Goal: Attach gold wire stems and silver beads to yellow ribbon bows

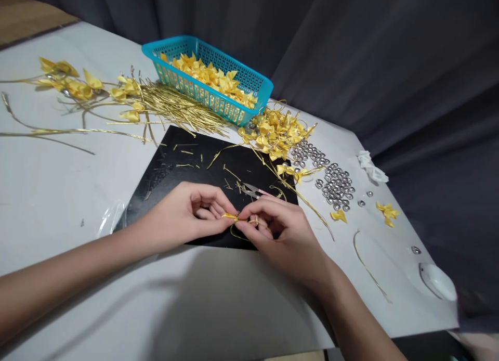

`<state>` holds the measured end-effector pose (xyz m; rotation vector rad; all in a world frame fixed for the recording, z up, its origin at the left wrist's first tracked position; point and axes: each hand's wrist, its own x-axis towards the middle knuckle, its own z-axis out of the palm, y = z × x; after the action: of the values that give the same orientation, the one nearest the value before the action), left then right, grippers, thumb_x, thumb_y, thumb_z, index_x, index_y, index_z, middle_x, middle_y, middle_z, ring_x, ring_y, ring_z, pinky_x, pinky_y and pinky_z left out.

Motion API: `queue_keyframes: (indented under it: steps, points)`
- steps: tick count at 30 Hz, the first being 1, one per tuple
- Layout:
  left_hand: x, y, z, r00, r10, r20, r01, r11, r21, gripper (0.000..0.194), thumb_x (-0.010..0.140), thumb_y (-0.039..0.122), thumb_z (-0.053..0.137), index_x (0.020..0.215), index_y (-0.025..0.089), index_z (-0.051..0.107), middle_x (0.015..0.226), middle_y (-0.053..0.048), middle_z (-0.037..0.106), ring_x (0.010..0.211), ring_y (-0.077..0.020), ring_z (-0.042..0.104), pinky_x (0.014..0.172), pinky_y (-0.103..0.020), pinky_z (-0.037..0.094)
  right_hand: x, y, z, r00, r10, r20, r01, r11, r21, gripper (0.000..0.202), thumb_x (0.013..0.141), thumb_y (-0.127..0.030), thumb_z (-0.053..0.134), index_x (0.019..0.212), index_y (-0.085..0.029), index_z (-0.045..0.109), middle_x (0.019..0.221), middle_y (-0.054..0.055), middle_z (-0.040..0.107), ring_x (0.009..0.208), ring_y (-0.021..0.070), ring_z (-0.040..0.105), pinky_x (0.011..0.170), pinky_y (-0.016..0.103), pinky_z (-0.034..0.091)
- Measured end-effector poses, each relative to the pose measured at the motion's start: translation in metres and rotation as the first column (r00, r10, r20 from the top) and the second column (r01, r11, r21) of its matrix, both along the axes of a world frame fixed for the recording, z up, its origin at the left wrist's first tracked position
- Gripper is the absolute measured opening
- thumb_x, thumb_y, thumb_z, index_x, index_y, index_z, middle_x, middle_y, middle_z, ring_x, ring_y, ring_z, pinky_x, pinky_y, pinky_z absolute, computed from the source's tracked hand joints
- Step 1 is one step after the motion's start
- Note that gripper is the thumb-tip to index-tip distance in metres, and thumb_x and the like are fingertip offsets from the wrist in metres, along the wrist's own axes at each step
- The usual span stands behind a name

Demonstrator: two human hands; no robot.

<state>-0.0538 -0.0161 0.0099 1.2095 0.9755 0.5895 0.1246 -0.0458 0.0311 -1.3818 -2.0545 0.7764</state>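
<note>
While the left hand [191, 210] pinches one end of a small yellow ribbon piece [229, 216], the right hand [286, 228] meets it fingertip to fingertip, thumb and forefinger closed on the other end where thin gold cord trails off. The ribbon sits between the two hands, over the near part of a black mat [166, 160]; the tips pressed so close together probably keep so slight a thing from slipping or twisting. The dark mat likely makes the fine cord easier to see and gathers the gold clippings [233, 172]. Small scissors [253, 190] lie just beyond the right hand, partly hidden by it, and could snag its knuckles. Farther off on the white worktop [47, 194] stand a teal basket [268, 89] of yellow bows [210, 75], a bundle of gold cords [183, 108], a tangled heap of corded bows [275, 132] and silver beads [337, 187].
</note>
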Motion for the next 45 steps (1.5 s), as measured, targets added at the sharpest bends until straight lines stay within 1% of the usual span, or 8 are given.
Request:
queue_keyframes:
  steps: [5, 7, 10, 16, 21, 28, 37, 45]
  points:
    - [0.002, -0.001, 0.005, 0.999, 0.045, -0.003, -0.045, 0.999, 0.015, 0.006, 0.063, 0.014, 0.071, 0.067, 0.012, 0.066, 0.051, 0.007, 0.06, 0.048, -0.002, 0.05, 0.045, -0.007, 0.038, 0.004, -0.004, -0.006, 0.987, 0.136, 0.091, -0.156, 0.949, 0.274, 0.011, 0.084, -0.009, 0.054, 0.08, -0.015, 0.063, 0.065, 0.0, 0.058, 0.057, 0.0089, 0.051, 0.058, 0.021, 0.043]
    - [0.002, -0.001, 0.005, 0.998, 0.063, 0.005, -0.063, 0.998, 0.015, 0.005, 0.063, 0.013, 0.07, 0.064, 0.013, 0.065, 0.05, 0.007, 0.059, 0.046, -0.0019, 0.049, 0.043, -0.008, 0.037, 0.004, -0.006, -0.008, 0.975, 0.143, 0.172, -0.192, 0.93, 0.314, 0.013, 0.086, -0.01, 0.051, 0.082, -0.015, 0.062, 0.073, 0.003, 0.062, 0.065, 0.0111, 0.055, 0.061, 0.022, 0.043]
    - [0.002, -0.001, 0.004, 0.998, 0.059, 0.021, -0.059, 0.998, 0.001, 0.005, 0.062, 0.013, 0.069, 0.06, 0.012, 0.064, 0.05, 0.005, 0.06, 0.045, -0.002, 0.048, 0.042, -0.008, 0.036, 0.003, -0.009, -0.007, 0.971, 0.125, 0.205, -0.176, 0.952, 0.251, 0.012, 0.086, -0.011, 0.049, 0.08, -0.015, 0.058, 0.074, 0.004, 0.06, 0.065, 0.0111, 0.053, 0.058, 0.022, 0.041]
    - [0.001, -0.002, 0.0, 0.996, 0.0, 0.094, 0.0, 1.0, 0.002, 0.006, 0.063, 0.014, 0.07, 0.064, 0.012, 0.065, 0.053, 0.005, 0.061, 0.048, -0.0018, 0.05, 0.045, -0.007, 0.038, 0.0, -0.006, -0.001, 0.997, 0.072, 0.027, -0.073, 0.996, 0.047, 0.011, 0.083, -0.011, 0.051, 0.072, -0.014, 0.056, 0.054, -0.005, 0.038, 0.049, 0.0068, 0.039, 0.054, 0.02, 0.037]
    - [0.0, -0.002, -0.002, 0.993, -0.017, 0.114, 0.02, 0.999, -0.027, 0.009, 0.062, 0.01, 0.072, 0.062, 0.013, 0.063, 0.049, 0.008, 0.059, 0.046, -0.0007, 0.049, 0.045, -0.006, 0.039, 0.0, -0.006, -0.001, 0.998, 0.064, 0.016, -0.064, 0.998, 0.02, 0.012, 0.083, -0.011, 0.05, 0.073, -0.012, 0.056, 0.055, -0.005, 0.039, 0.05, 0.0063, 0.038, 0.054, 0.02, 0.035]
    - [0.003, -0.001, 0.006, 0.999, -0.012, 0.047, 0.018, 0.991, -0.134, 0.012, 0.058, 0.002, 0.071, 0.056, 0.012, 0.064, 0.04, 0.01, 0.055, 0.038, 0.0021, 0.042, 0.037, -0.002, 0.031, 0.002, -0.004, 0.0, 0.991, 0.121, 0.055, -0.12, 0.992, -0.027, 0.01, 0.081, -0.009, 0.051, 0.075, -0.011, 0.059, 0.064, -0.002, 0.046, 0.05, 0.005, 0.038, 0.048, 0.017, 0.032]
    - [-0.001, 0.002, 0.001, 0.993, -0.106, 0.043, 0.113, 0.97, -0.215, 0.007, 0.057, 0.007, 0.073, 0.06, 0.013, 0.07, 0.04, 0.009, 0.057, 0.037, 0.0014, 0.043, 0.035, -0.003, 0.029, 0.006, -0.004, 0.003, 0.97, 0.216, 0.115, -0.215, 0.976, -0.023, 0.007, 0.081, -0.01, 0.056, 0.075, -0.012, 0.059, 0.063, -0.002, 0.047, 0.055, 0.0068, 0.04, 0.05, 0.018, 0.032]
    - [0.001, 0.001, 0.003, 0.993, -0.108, -0.043, 0.1, 0.982, -0.159, 0.009, 0.053, 0.011, 0.072, 0.056, 0.011, 0.064, 0.044, 0.006, 0.058, 0.042, -0.001, 0.046, 0.04, -0.006, 0.034, 0.008, -0.003, 0.004, 0.951, 0.284, 0.121, -0.28, 0.959, -0.052, 0.007, 0.084, -0.012, 0.054, 0.08, -0.014, 0.059, 0.068, -0.001, 0.05, 0.057, 0.0072, 0.042, 0.053, 0.019, 0.033]
